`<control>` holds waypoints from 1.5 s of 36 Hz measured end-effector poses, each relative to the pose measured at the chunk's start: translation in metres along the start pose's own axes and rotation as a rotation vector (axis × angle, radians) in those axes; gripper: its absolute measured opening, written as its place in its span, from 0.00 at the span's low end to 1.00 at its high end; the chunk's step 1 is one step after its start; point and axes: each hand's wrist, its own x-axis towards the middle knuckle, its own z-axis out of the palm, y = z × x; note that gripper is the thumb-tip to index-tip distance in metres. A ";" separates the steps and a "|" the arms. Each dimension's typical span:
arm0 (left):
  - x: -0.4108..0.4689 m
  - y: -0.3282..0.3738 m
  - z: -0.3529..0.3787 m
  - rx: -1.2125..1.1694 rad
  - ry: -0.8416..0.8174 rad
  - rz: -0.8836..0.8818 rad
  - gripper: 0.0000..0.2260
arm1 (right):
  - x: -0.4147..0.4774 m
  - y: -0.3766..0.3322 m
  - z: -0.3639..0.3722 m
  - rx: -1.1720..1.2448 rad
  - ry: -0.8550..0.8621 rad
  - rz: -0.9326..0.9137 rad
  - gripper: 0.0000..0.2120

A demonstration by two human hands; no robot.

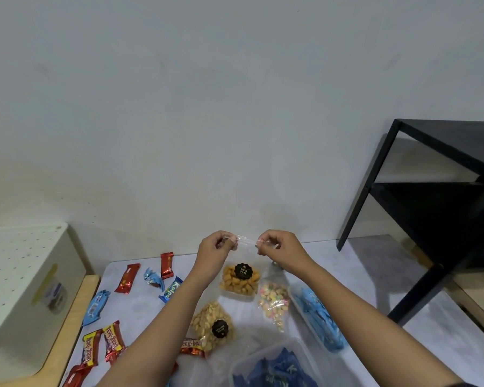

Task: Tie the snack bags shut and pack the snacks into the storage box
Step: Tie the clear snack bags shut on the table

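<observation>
My left hand (218, 244) and my right hand (275, 245) hold up a clear snack bag (239, 280) by its top corners, stretching the open plastic mouth between them. The bag holds orange-brown snacks and carries a round black label. Its bottom hangs just above the table. A second clear bag of pale round crackers (213, 325) with the same black label lies nearer to me. A bag of small pastel candies (273, 301) lies to the right. The clear storage box (274, 367), holding blue wrapped snacks, sits at the near edge.
Red chocolate bars (128, 278) and blue wafer packs (171, 288) lie scattered on the left of the grey table (333, 263). A clear lid with blue packets (320, 317) sits on the right. A white perforated box (25, 283) stands at left, a black shelf (430, 202) at right.
</observation>
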 end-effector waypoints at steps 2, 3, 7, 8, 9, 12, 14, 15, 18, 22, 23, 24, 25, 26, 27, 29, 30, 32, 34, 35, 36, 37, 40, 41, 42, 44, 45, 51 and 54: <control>-0.001 0.000 0.002 0.030 -0.028 0.020 0.05 | 0.000 0.001 0.002 -0.007 -0.020 -0.009 0.05; -0.002 0.000 0.004 0.054 -0.041 0.031 0.06 | 0.000 0.001 0.003 -0.013 -0.028 -0.019 0.04; -0.002 -0.003 0.006 0.081 -0.060 0.036 0.07 | 0.004 0.003 0.004 -0.047 -0.013 -0.041 0.04; -0.002 -0.003 0.005 0.077 -0.059 0.032 0.08 | 0.005 0.003 0.005 -0.060 -0.008 -0.041 0.04; -0.001 -0.004 0.005 0.075 -0.052 0.028 0.08 | 0.006 0.003 0.005 -0.067 -0.009 -0.038 0.04; 0.000 -0.004 0.001 0.066 -0.026 0.025 0.06 | 0.008 0.000 0.008 -0.045 -0.022 -0.018 0.05; 0.001 -0.003 -0.001 0.067 -0.029 0.029 0.07 | 0.008 -0.003 0.010 -0.034 -0.027 -0.006 0.05; 0.000 -0.003 -0.002 0.072 -0.035 0.028 0.07 | 0.008 -0.004 0.010 -0.039 -0.034 0.000 0.04; -0.001 -0.004 -0.006 0.077 -0.052 0.015 0.08 | 0.008 -0.007 0.012 -0.088 -0.069 0.021 0.05; -0.003 -0.005 -0.009 0.053 -0.051 0.010 0.06 | 0.010 -0.012 0.013 -0.119 -0.092 0.006 0.05; -0.003 -0.005 -0.010 0.050 -0.044 0.009 0.06 | 0.011 -0.013 0.013 -0.110 -0.090 0.000 0.05; -0.002 -0.005 -0.011 0.049 -0.038 0.009 0.06 | 0.011 -0.015 0.013 -0.100 -0.088 0.000 0.05; -0.002 -0.004 -0.012 0.046 -0.037 0.010 0.07 | 0.010 -0.016 0.013 -0.087 -0.091 -0.001 0.05; -0.002 -0.004 -0.013 0.046 -0.041 0.011 0.07 | 0.010 -0.017 0.013 -0.078 -0.097 0.000 0.04; -0.002 -0.003 -0.013 0.051 -0.052 0.010 0.07 | 0.010 -0.018 0.014 -0.078 -0.104 -0.003 0.04; -0.002 -0.002 -0.014 0.077 -0.080 0.006 0.07 | 0.009 -0.018 0.016 -0.104 -0.113 -0.003 0.04; -0.002 -0.003 -0.014 0.085 -0.091 0.004 0.07 | 0.009 -0.018 0.017 -0.121 -0.115 -0.004 0.04; -0.003 -0.003 -0.014 0.077 -0.104 -0.003 0.07 | 0.010 -0.018 0.018 -0.154 -0.117 -0.012 0.06; -0.005 -0.004 -0.014 0.045 -0.107 -0.017 0.07 | 0.013 -0.015 0.020 -0.182 -0.110 -0.028 0.07; -0.006 -0.004 -0.014 0.032 -0.105 -0.024 0.07 | 0.014 -0.015 0.020 -0.196 -0.103 -0.031 0.08; -0.006 -0.004 -0.014 0.027 -0.101 -0.029 0.07 | 0.014 -0.014 0.021 -0.208 -0.093 -0.025 0.07; -0.006 -0.004 -0.014 0.027 -0.096 -0.029 0.07 | 0.014 -0.014 0.022 -0.216 -0.083 -0.020 0.06; -0.005 -0.005 -0.015 0.031 -0.093 -0.029 0.08 | 0.013 -0.015 0.024 -0.218 -0.057 0.006 0.07; -0.006 -0.005 -0.015 0.031 -0.102 -0.031 0.08 | 0.012 -0.014 0.025 -0.220 -0.057 0.013 0.08; -0.006 -0.005 -0.015 0.031 -0.111 -0.033 0.08 | 0.012 -0.014 0.025 -0.229 -0.055 0.019 0.09; -0.006 -0.006 -0.014 0.034 -0.120 -0.043 0.08 | 0.011 -0.013 0.026 -0.254 -0.042 0.033 0.09; -0.006 -0.007 -0.014 0.031 -0.121 -0.046 0.07 | 0.011 -0.013 0.027 -0.267 -0.032 0.044 0.08; -0.007 -0.003 -0.013 -0.007 -0.125 -0.051 0.06 | 0.013 -0.017 0.028 -0.285 0.008 0.063 0.07; -0.008 -0.002 -0.017 -0.009 -0.154 -0.052 0.05 | 0.011 -0.019 0.022 -0.259 -0.041 0.062 0.07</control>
